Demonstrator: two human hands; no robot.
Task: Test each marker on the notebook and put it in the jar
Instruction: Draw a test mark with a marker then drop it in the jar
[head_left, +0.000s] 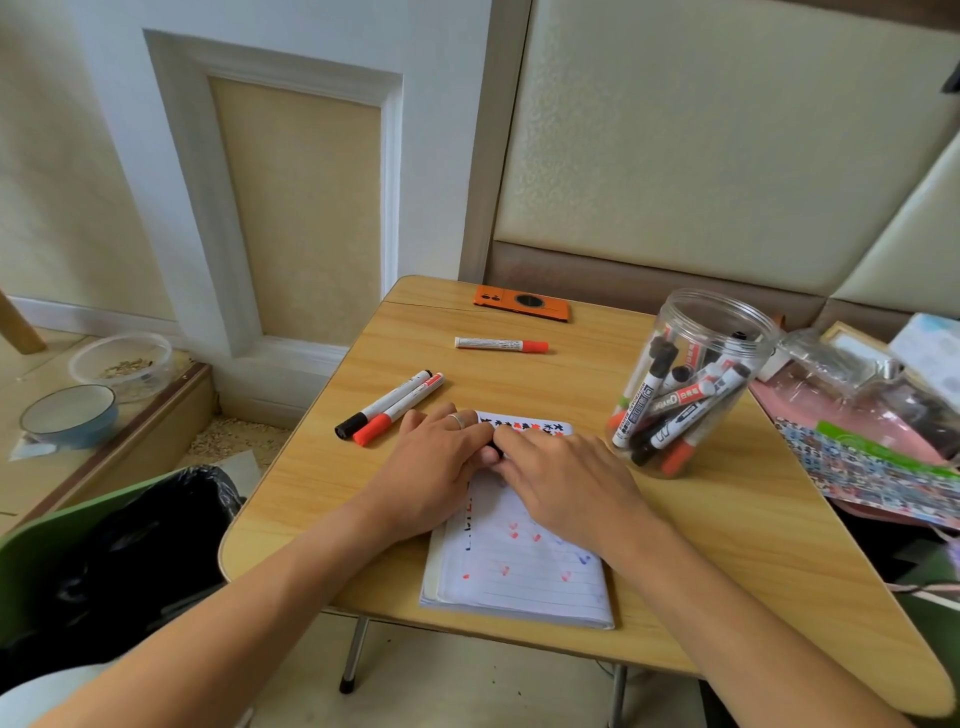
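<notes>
A lined notebook (524, 571) with red, blue and black test marks lies open at the table's near edge. Over its upper part my left hand (431, 467) and my right hand (566, 483) meet, both gripping a black marker (493, 448) of which only a dark sliver shows between the fingers. A clear plastic jar (691, 384) holding several markers stands to the right. On the table lie a black-capped marker (382, 404) and a red-capped marker (397, 409) side by side at the left, and another red-capped marker (501, 344) farther back.
An orange phone (522, 304) lies at the wooden table's (727, 545) far edge. Plastic wrap and patterned packaging (872, 467) crowd the right side. A black-bagged bin (119, 551) stands at the left; bowls (70, 415) sit on the floor ledge.
</notes>
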